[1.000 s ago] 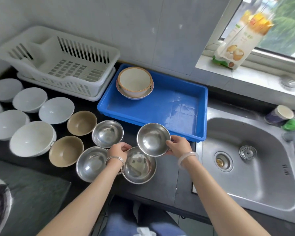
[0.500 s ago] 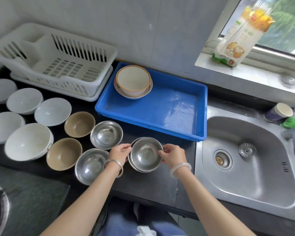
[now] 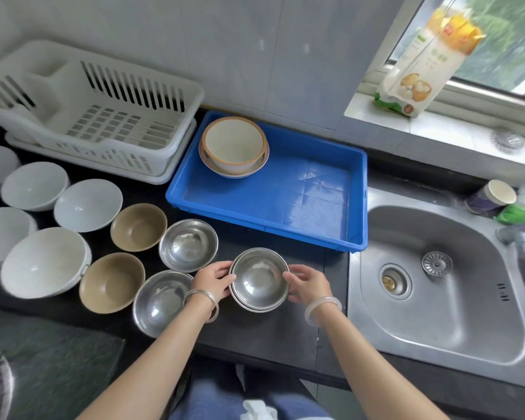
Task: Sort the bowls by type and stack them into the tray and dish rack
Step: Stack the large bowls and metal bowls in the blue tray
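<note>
Left hand (image 3: 214, 281) and right hand (image 3: 308, 283) are gripping opposite rims of nested steel bowls (image 3: 259, 279), fingers curled, on counter (image 3: 270, 331).

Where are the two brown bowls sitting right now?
In the head view, left of centre on the dark counter: one brown bowl sits beside a white bowl, the other brown bowl nearer the person, both just left of the loose steel bowls.

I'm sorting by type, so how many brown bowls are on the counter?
2. One brown bowl sits left of the upper steel bowl; the other brown bowl is nearer, beside the big white bowl. None look hidden.
</note>
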Demonstrator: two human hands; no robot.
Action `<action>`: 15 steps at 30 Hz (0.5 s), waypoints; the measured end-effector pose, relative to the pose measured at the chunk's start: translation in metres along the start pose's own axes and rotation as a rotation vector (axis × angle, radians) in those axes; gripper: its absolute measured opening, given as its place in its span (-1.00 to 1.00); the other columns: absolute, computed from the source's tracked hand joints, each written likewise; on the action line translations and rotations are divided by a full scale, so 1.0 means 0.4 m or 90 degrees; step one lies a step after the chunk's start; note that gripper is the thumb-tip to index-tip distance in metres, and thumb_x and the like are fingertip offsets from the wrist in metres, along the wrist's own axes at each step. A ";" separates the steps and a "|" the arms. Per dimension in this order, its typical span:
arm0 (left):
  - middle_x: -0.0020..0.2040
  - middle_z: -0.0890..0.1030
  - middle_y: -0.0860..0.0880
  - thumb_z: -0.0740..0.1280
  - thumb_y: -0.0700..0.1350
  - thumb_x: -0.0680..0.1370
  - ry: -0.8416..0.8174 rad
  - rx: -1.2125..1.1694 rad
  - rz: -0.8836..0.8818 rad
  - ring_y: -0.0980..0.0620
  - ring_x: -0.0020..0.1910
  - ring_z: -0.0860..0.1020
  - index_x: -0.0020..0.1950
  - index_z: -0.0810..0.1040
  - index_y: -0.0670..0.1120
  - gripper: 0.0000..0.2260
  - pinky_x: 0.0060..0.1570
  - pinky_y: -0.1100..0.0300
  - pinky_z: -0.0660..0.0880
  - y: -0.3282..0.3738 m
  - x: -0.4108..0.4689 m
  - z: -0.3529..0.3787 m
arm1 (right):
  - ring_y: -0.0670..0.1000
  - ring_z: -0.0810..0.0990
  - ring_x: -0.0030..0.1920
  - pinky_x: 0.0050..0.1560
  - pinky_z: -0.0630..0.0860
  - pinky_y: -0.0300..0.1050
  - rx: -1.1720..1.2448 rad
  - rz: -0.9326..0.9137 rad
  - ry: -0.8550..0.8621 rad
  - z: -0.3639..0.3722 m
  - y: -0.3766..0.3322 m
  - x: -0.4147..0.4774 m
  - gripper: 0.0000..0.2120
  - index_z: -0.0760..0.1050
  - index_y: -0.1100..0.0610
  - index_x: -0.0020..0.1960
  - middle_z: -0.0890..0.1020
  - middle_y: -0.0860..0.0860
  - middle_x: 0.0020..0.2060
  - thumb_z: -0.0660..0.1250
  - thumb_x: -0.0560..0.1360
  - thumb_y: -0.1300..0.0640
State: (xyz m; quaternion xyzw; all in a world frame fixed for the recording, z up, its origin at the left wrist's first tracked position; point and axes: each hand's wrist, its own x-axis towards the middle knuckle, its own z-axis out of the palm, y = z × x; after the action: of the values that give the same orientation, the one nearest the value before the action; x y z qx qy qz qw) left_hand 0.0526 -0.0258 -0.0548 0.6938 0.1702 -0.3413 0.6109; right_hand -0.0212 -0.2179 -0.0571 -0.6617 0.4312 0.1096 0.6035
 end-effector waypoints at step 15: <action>0.08 0.57 -0.11 0.28 -0.32 0.52 -0.093 -0.029 0.043 -0.04 0.04 0.55 0.22 0.49 -0.20 -0.72 -0.23 0.26 0.53 0.179 0.019 0.001 | -0.06 0.69 -0.31 -0.37 0.59 -0.22 0.174 -0.014 -0.038 -0.024 -0.117 -0.003 -0.82 0.60 0.10 0.07 0.72 -0.05 -0.31 0.32 0.50 0.25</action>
State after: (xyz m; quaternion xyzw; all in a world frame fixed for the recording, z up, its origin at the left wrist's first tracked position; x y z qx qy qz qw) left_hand 0.1046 -0.0415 -0.0075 0.6584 0.1095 -0.3658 0.6486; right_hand 0.0075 -0.2309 -0.0209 -0.5742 0.4170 0.0626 0.7017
